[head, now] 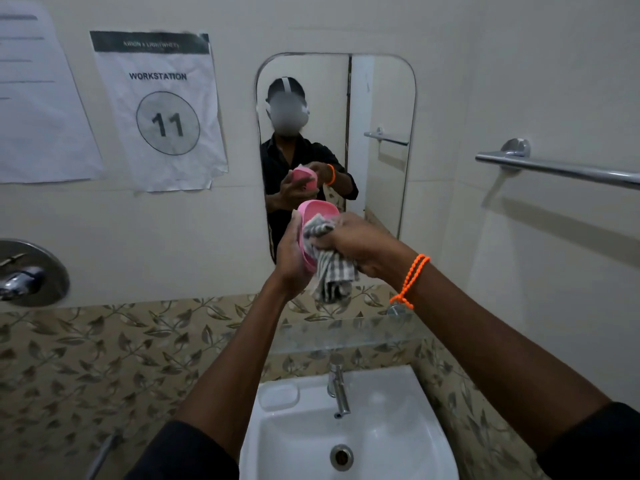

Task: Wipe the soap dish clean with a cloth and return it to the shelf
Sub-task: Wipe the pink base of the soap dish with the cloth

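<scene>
- We see one pink soap dish (317, 210), gripped upright in our left hand (290, 252).
- Our right hand (349, 242) clutches one checked cloth (332, 268), pressing it into the dish.
- One glass shelf (346, 336) lies below, above one sink (398, 427).

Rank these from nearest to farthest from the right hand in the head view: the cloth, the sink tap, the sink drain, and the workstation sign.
1. Cloth: gripped in the right hand, against the pink soap dish.
2. Sink tap: below the hands, at the back of the sink.
3. Workstation sign: up on the wall, to the left.
4. Sink drain: lowest, in the basin.
The sign and the drain are close to call.
</scene>
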